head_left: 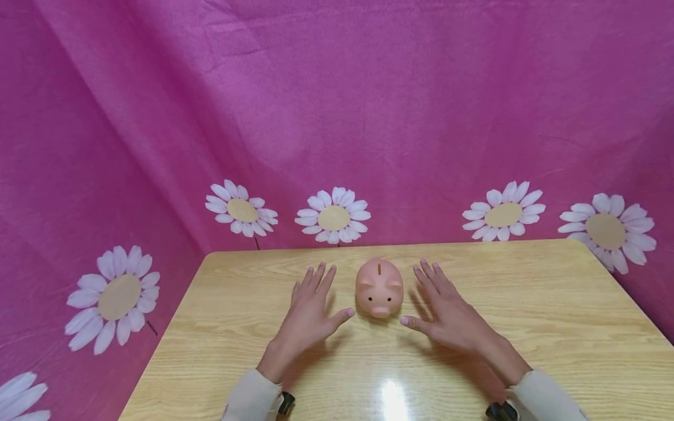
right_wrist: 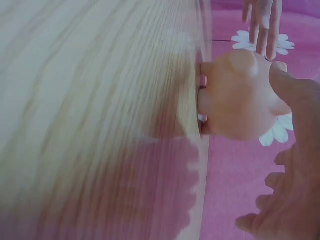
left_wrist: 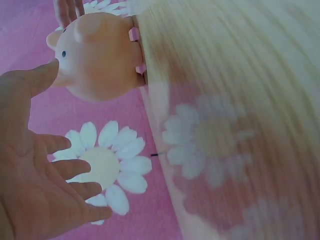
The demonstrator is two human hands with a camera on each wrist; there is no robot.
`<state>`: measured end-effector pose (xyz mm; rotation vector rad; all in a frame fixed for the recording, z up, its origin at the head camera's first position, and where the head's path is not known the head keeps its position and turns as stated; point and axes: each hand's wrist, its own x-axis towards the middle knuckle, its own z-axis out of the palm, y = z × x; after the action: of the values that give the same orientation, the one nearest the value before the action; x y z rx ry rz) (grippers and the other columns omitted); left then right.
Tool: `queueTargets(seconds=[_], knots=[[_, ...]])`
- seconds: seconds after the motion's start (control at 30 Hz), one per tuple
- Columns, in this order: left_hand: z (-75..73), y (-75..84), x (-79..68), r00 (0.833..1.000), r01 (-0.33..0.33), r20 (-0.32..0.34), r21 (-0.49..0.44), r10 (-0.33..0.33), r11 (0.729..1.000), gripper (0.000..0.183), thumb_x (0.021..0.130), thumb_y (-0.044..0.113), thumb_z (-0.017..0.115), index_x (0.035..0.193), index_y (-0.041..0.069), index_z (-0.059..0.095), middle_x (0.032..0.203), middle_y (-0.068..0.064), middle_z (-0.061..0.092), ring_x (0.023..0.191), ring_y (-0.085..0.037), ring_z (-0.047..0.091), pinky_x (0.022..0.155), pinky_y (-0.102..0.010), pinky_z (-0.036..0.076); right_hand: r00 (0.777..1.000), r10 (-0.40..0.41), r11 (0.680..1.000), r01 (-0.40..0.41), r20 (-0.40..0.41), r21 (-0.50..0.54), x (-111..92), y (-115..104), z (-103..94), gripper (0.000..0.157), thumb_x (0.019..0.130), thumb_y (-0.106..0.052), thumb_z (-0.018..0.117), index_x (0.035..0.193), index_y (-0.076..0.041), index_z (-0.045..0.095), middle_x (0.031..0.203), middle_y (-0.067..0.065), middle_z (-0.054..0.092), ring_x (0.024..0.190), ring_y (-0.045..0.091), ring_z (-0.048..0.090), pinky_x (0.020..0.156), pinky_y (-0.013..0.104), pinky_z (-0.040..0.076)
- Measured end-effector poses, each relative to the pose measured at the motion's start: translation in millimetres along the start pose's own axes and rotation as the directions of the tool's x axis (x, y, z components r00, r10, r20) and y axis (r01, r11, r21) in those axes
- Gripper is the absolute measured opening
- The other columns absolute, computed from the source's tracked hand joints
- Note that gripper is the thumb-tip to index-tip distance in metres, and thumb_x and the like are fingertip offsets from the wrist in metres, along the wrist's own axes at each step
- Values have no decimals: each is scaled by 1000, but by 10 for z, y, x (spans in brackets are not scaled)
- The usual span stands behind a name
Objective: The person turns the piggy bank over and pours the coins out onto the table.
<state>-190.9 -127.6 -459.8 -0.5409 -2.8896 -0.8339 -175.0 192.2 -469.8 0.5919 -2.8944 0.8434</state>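
A pink piggy bank (head_left: 379, 286) stands upright on the wooden table, its snout toward me and a coin slot showing on its back. To its left is my left hand (head_left: 310, 313), fingers spread and straight, thumb out near the snout. My right hand (head_left: 450, 316) mirrors it on the other side, fingers likewise extended, and a gap shows between each hand and the pig in the head view. Both wrist views show the piggy bank (left_wrist: 102, 57) on its short feet beyond an extended thumb. Neither hand holds anything.
The light wooden table (head_left: 237, 351) has a glossy top with a bright reflection near the front. Behind it and along the left hangs a magenta cloth (head_left: 368, 117) printed with white daisies. The table's back edge runs just behind the piggy bank.
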Motion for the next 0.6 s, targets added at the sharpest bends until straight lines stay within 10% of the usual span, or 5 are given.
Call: queueTargets(seconds=[0.6], knots=[[195,147,250,997,-14,68,-218,29,976,87,99,44,76,169,13,34,176,-11,34,163,-33,33,131,-58,34,997,-78,990,78,-2,120,296,-105,195,100,97,-46,78,170,-4,24,178,18,24,163,45,27,129,65,30]])
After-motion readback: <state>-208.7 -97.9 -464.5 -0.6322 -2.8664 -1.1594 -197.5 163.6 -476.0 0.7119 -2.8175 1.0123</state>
